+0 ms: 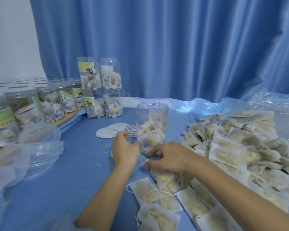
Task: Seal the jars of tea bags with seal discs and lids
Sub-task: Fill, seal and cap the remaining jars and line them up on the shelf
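An open clear jar (pixel 152 124), partly filled with tea bags and without a lid, stands upright on the blue table (pixel 70 180) just ahead of you. Your left hand (pixel 124 150) rests against the jar's lower left side, its fingers (pixel 123 134) loosely curled beside the wall; whether they actually grip it cannot be told. Your right hand (pixel 168 157) lies at the jar's base on the right, fingers bent and narrow over the strings of the loose tea bags (pixel 232 147); whether it pinches one cannot be told. These bags form a large heap to your right and spill toward your forearms. A small stack of white seal discs (pixel 109 131) lies on the table just left of the jar, behind your left hand. Clear lids (pixel 43 147) sit stacked at the far left. Lidded, labelled jars (pixel 50 104) stand in rows at the left rear, and four more jars (pixel 102 87) are stacked two high before the blue curtain (pixel 173 47).
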`<state>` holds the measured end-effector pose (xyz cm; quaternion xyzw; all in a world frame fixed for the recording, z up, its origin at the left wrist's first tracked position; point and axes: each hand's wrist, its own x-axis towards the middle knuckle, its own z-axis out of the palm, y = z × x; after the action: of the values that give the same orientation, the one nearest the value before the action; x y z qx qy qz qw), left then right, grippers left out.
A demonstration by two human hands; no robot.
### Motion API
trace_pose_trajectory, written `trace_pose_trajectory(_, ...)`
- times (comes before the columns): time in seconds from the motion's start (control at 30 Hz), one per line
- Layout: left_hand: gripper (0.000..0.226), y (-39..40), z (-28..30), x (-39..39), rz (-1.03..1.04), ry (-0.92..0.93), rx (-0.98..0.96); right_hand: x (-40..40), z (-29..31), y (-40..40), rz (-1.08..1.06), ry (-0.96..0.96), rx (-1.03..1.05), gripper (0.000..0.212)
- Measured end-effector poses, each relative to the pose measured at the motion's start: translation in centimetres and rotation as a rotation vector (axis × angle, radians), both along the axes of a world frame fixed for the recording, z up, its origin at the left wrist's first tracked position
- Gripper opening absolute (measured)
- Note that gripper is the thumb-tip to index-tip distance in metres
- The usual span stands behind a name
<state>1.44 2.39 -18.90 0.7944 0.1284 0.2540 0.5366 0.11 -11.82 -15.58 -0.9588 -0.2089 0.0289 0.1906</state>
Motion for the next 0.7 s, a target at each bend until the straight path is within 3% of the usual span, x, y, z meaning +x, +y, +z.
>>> trace_pose_trajectory(0.07, 0.034, 0.8, 0.3, 0.2, 0.029, -0.009, -0.017, -0.1, 0.0, 0.4, 0.046, 0.003, -0.104, 0.041)
trace_pose_trajectory(0.13, 0.024, 2.0, 0.4, 0.7, 0.051, 0.005, -0.117, 0.4, 0.2, 0.8, 0.088, -0.093, -0.066, 0.036)
trace_pose_trajectory(0.2, 0.019, 3.3, 0.2, 1.0, 0.077, 0.028, -0.227, 1.0, 1.4, 1.2, 0.057, -0.185, 0.198, 0.033)
trace_pose_trajectory(0.27, 0.018, 4.4, -0.4, 1.1, 0.121, 0.071, -0.222, 1.4, 3.5, 1.5, -0.007, -0.301, 0.618, 0.025)
trace_pose_trajectory(0.37, 0.017, 5.0, -1.1, 1.2, 0.159, 0.082, -0.271, 2.1, 6.9, 1.7, -0.073, -0.629, 1.046, 0.024)
trace_pose_trajectory(0.43, 0.016, 5.0, -1.1, 1.3, 0.166, 0.082, -0.293, 3.1, 8.4, 1.9, -0.15, -0.72, 1.013, 0.018)
trace_pose_trajectory(0.5, 0.017, 5.1, -1.0, 1.3, 0.172, 0.074, -0.318, 4.5, 8.6, 2.1, -0.2, -0.595, 0.728, 0.01)
trace_pose_trajectory(0.6, 0.019, 5.4, -1.0, 1.2, 0.204, 0.052, -0.333, 5.6, 6.9, 2.8, -0.148, -0.441, 0.374, 0.025)
trace_pose_trajectory(0.7, 0.019, 5.7, -0.9, 1.1, 0.259, 0.035, -0.345, 4.2, 4.7, 4.8, -0.009, -0.835, 0.377, 0.018)
